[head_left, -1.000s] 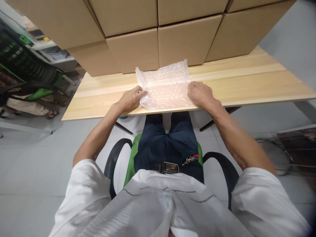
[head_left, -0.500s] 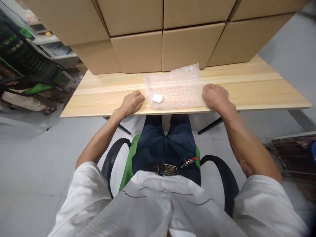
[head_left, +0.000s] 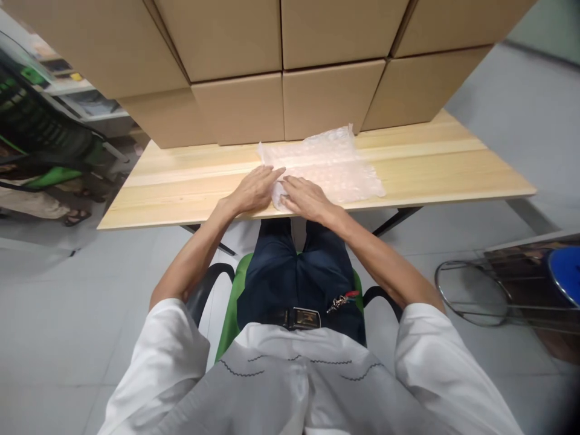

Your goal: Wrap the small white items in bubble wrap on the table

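Observation:
A sheet of clear bubble wrap (head_left: pixel 338 172) lies on the wooden table in front of me, its left end bunched up. My left hand (head_left: pixel 257 188) is closed on that left end, fingertips pointing right. From the other side my right hand (head_left: pixel 307 198) grips the same end, its thumb and fingers pressed on the plastic. The two hands nearly meet at the tips. The small white rounded object seen there before is hidden by my hands and the wrap.
Large cardboard boxes (head_left: pixel 240 109) stand stacked along the back of the wooden table (head_left: pixel 430 163). To the left are a black and green chair (head_left: pixel 45 127) and a person's sandalled foot (head_left: pixel 76 216). A metal-ringed stool (head_left: pixel 473 293) stands at right.
My right hand has left the wrap's right edge and crossed to its left end. My left hand has moved slightly right onto the wrap. The white object has become covered. The view has shifted.

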`<state>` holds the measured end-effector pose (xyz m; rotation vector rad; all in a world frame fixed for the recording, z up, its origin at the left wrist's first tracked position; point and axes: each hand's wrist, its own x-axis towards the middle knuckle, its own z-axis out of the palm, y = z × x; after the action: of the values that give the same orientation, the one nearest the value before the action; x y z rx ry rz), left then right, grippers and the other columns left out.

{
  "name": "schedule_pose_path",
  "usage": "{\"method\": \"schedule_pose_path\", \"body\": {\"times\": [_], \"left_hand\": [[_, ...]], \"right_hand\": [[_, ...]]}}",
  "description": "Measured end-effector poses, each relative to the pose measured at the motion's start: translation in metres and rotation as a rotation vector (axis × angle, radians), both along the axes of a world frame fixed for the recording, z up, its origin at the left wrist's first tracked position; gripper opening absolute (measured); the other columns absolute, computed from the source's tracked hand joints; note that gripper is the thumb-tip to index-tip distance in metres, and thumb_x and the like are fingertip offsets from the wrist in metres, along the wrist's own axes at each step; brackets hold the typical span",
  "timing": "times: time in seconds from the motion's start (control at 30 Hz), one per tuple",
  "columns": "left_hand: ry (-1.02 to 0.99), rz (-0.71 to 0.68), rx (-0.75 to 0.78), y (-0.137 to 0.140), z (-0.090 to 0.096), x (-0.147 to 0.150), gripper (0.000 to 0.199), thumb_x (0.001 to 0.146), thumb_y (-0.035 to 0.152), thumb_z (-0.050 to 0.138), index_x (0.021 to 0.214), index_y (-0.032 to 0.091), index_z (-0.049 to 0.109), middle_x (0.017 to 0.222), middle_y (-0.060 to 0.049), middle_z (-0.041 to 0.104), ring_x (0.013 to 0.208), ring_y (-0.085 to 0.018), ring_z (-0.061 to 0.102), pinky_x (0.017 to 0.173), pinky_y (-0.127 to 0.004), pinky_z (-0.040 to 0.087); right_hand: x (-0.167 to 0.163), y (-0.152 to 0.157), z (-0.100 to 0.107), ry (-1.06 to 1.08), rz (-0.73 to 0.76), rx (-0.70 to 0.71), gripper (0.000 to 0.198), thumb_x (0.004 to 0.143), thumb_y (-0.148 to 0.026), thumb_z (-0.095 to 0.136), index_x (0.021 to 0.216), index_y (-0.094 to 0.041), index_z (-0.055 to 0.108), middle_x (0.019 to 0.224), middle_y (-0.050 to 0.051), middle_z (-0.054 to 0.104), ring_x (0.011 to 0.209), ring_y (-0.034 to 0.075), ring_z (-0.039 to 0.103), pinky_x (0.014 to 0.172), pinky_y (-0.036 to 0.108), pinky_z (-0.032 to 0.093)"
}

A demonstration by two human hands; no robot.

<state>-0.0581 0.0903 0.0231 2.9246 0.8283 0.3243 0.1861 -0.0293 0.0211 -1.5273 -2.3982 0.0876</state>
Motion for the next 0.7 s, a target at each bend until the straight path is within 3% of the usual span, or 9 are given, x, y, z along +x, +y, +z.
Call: {"method": "schedule_pose_path", "body": {"times": [0.13, 0.27, 0.43, 0.53, 0.6, 0.7], "left_hand": [[-0.081, 0.004, 0.053, -0.007, -0.019, -0.015, 0.050, 0.116, 0.027, 0.055, 0.158, 0.017, 0.081, 0.143, -0.027, 0.085, 0.140, -0.046, 0.078, 0.128, -0.068, 0.065], [-0.125, 0.027, 0.068, -0.011, -0.025, -0.022, 0.032, 0.118, 0.032, 0.054, 0.126, 0.024, 0.084, 0.133, -0.023, 0.084, 0.133, -0.045, 0.077, 0.125, -0.067, 0.066], [-0.088, 0.069, 0.038, -0.016, -0.018, -0.027, 0.034, 0.102, 0.020, 0.062, 0.126, 0.025, 0.085, 0.139, -0.018, 0.087, 0.149, -0.042, 0.077, 0.154, -0.074, 0.047], [-0.056, 0.083, 0.015, -0.017, -0.015, -0.036, 0.043, 0.090, 0.015, 0.067, 0.126, 0.025, 0.087, 0.141, -0.016, 0.088, 0.146, -0.041, 0.081, 0.158, -0.077, 0.041], [-0.049, 0.089, 0.012, -0.017, -0.015, -0.044, 0.041, 0.089, 0.014, 0.068, 0.124, 0.025, 0.087, 0.139, -0.017, 0.089, 0.141, -0.041, 0.083, 0.157, -0.077, 0.043], [-0.063, 0.119, 0.008, -0.019, -0.014, -0.053, 0.034, 0.097, 0.016, 0.066, 0.122, 0.025, 0.087, 0.139, -0.020, 0.089, 0.139, -0.042, 0.084, 0.144, -0.072, 0.059]], "right_hand": [[-0.014, 0.008, 0.005, -0.053, -0.034, -0.006, 0.046, 0.126, -0.028, 0.052, 0.166, -0.017, 0.074, 0.167, 0.023, 0.084, 0.155, 0.042, 0.074, 0.137, 0.057, 0.060], [-0.022, 0.013, 0.013, -0.106, -0.123, -0.064, 0.045, 0.127, -0.031, 0.055, 0.164, -0.013, 0.072, 0.165, 0.028, 0.084, 0.157, 0.047, 0.071, 0.129, 0.059, 0.063], [-0.021, 0.011, 0.012, -0.139, -0.080, -0.032, 0.053, 0.130, -0.032, 0.047, 0.174, -0.021, 0.074, 0.165, 0.027, 0.082, 0.152, 0.047, 0.069, 0.125, 0.060, 0.061], [-0.001, 0.008, 0.006, -0.153, -0.116, -0.031, 0.058, 0.131, -0.032, 0.043, 0.179, -0.025, 0.074, 0.165, 0.027, 0.079, 0.150, 0.047, 0.068, 0.126, 0.060, 0.059], [0.020, 0.008, 0.002, -0.142, -0.174, -0.035, 0.059, 0.131, -0.032, 0.041, 0.177, -0.023, 0.076, 0.164, 0.028, 0.077, 0.150, 0.047, 0.066, 0.130, 0.061, 0.056], [0.054, 0.008, -0.003, -0.117, -0.249, -0.042, 0.061, 0.128, -0.030, 0.041, 0.176, -0.018, 0.077, 0.165, 0.029, 0.075, 0.149, 0.048, 0.065, 0.133, 0.062, 0.055]]}}
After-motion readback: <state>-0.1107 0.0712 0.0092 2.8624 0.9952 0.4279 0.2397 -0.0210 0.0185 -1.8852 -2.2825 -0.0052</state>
